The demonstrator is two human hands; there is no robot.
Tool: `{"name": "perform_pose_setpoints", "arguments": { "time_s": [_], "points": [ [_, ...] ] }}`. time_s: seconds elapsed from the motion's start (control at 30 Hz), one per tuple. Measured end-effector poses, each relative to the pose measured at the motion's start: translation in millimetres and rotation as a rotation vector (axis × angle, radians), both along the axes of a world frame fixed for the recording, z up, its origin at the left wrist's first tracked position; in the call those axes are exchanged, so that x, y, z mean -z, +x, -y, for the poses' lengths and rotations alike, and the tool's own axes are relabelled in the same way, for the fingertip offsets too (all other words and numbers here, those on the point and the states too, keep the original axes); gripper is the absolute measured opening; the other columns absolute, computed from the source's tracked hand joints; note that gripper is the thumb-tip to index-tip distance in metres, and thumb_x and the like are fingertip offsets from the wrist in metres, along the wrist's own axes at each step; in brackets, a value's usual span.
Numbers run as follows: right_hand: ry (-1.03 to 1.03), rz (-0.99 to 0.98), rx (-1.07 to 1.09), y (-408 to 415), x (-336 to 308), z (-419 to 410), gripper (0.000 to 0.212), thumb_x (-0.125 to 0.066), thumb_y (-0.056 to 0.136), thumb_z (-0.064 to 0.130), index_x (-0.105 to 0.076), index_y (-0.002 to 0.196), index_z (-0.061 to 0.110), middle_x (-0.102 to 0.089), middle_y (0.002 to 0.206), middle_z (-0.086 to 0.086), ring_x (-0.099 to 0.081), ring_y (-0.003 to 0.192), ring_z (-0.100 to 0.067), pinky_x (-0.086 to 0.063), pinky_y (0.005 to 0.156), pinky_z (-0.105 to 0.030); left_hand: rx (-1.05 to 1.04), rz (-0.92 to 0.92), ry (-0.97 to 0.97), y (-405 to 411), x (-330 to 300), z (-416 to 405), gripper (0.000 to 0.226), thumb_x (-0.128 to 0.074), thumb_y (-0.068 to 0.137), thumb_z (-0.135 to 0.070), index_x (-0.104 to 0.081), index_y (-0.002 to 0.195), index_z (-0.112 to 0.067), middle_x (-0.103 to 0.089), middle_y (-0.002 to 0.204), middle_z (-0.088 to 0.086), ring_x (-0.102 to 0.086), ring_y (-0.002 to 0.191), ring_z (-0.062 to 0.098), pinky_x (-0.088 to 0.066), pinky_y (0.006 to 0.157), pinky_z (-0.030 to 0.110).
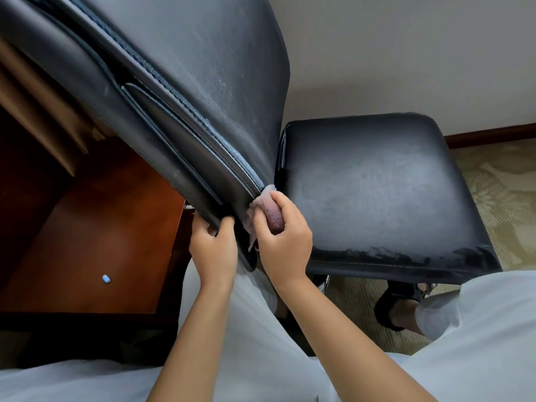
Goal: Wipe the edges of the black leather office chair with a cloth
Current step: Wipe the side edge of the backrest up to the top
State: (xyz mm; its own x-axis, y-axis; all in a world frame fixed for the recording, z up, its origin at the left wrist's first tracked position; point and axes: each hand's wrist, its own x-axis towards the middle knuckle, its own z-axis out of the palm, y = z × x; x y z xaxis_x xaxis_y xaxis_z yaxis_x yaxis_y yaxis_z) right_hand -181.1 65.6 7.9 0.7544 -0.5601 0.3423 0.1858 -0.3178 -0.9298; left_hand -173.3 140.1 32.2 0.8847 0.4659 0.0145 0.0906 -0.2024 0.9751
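The fingers of the right hand (282, 242) are curled around a bunched pale pink cloth (265, 211), pinching it against the lower end of the backrest edge of the black leather office chair (203, 91), right where the backrest meets the seat (377, 192). A loose tail of the cloth hangs down just below the thumb. Just beside it, the fingers of the left hand (213, 250) are hooked over the same lower edge of the backrest, gripping the dark trim from the other side, so the two hands sit close together with the chair's edge between them. The backrest rises up and away to the upper left, showing a stitched seam along its side. The seat spreads out to the right, its leather dull and greyish with a dusty look. The person wears light grey clothing, and a foot in a dark sandal (397, 311) shows under the seat's front edge. To the left stands a reddish-brown wooden surface (95, 242) with a small blue object (106, 279) lying near its front edge. Patterned carpet (499, 204) lies at the right.
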Motion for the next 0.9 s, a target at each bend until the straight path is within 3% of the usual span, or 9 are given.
{"name": "perform_pose_setpoints", "arguments": {
  "time_s": [0.07,0.17,0.23,0.3,0.37,0.43,0.6,0.73,0.9],
  "points": [
    [-0.046,-0.114,0.015,-0.9,13.4,3.3,0.028,-0.064,0.079,0.026,-0.067,0.106,0.017,-0.069,0.095,0.007,-0.058,0.089,-0.008,-0.043,0.075,-0.018,-0.001,0.000,0.004,-0.6,-0.2,0.5,0.022,-0.060,0.087,-0.008,-0.057,0.099,-0.027,-0.059,0.088,-0.020,-0.056,0.078,-0.008,-0.039,0.064,0.002],
    [-0.036,-0.359,-0.094,-4.3,37.0,8.6,0.021,-0.064,0.084,0.025,-0.065,0.105,0.020,-0.068,0.092,0.006,-0.061,0.090,-0.016,-0.046,0.074,-0.030,-0.023,-0.005,0.003,-0.6,2.2,1.1,0.022,-0.060,0.086,-0.009,-0.056,0.097,-0.028,-0.059,0.087,-0.020,-0.056,0.080,-0.002,-0.040,0.071,0.016],
    [-0.028,-0.317,-0.086,-7.5,40.3,8.5,0.018,-0.065,0.083,0.022,-0.067,0.101,0.018,-0.069,0.088,0.006,-0.062,0.086,-0.017,-0.049,0.074,-0.032,-0.028,-0.008,0.014,-0.9,4.2,1.5,0.023,-0.060,0.086,-0.009,-0.056,0.098,-0.028,-0.059,0.088,-0.020,-0.056,0.081,0.003,-0.039,0.074,0.019],
    [0.023,-0.182,-0.022,-7.4,28.8,5.8,0.018,-0.065,0.080,0.023,-0.069,0.097,0.017,-0.068,0.084,0.009,-0.063,0.081,-0.013,-0.051,0.073,-0.031,-0.019,0.001,0.037,-1.2,5.4,1.1,0.024,-0.060,0.086,-0.008,-0.056,0.101,-0.027,-0.059,0.089,-0.020,-0.056,0.083,0.004,-0.039,0.070,0.011],
    [0.053,-0.023,0.025,-5.0,12.8,3.4,0.021,-0.064,0.079,0.026,-0.070,0.096,0.015,-0.066,0.084,0.012,-0.061,0.079,-0.008,-0.048,0.074,-0.020,-0.014,0.009,0.056,-1.5,6.1,0.6,0.025,-0.060,0.087,-0.006,-0.055,0.104,-0.025,-0.059,0.092,-0.016,-0.055,0.084,0.002,-0.038,0.065,0.000],
    [0.007,0.087,0.052,-1.1,-1.1,1.6,0.025,-0.062,0.079,0.029,-0.070,0.097,0.013,-0.068,0.085,0.008,-0.058,0.078,-0.007,-0.042,0.073,-0.011,-0.020,0.014,0.069,-0.9,7.0,0.8,0.025,-0.061,0.087,-0.006,-0.058,0.109,-0.019,-0.060,0.095,-0.011,-0.056,0.085,0.005,-0.038,0.063,0.000],
    [-0.098,0.002,0.073,6.4,9.7,1.8,0.027,-0.058,0.078,0.031,-0.069,0.096,0.014,-0.069,0.082,0.004,-0.057,0.076,-0.008,-0.044,0.066,-0.018,-0.026,0.023,0.099,-0.5,7.9,0.7,0.025,-0.063,0.088,-0.008,-0.058,0.112,-0.015,-0.060,0.097,-0.009,-0.055,0.087,0.006,-0.035,0.063,-0.003],
    [-0.028,-0.140,0.054,0.7,22.5,3.8,0.024,-0.061,0.075,0.028,-0.068,0.094,0.015,-0.068,0.081,0.005,-0.060,0.075,-0.015,-0.047,0.066,-0.027,-0.027,0.030,0.114,-0.6,7.9,0.4,0.021,-0.063,0.088,-0.009,-0.058,0.108,-0.014,-0.059,0.096,-0.008,-0.055,0.089,0.009,-0.035,0.064,-0.004],
    [-0.066,0.029,0.071,3.8,-9.2,1.1,0.017,-0.067,0.074,0.019,-0.070,0.090,0.016,-0.068,0.077,0.005,-0.057,0.072,-0.009,-0.043,0.064,-0.019,-0.019,0.035,0.113,-0.3,8.6,0.5,0.020,-0.064,0.088,-0.009,-0.055,0.102,-0.020,-0.059,0.091,-0.009,-0.057,0.087,0.011,-0.039,0.063,-0.001]
  ]
}}
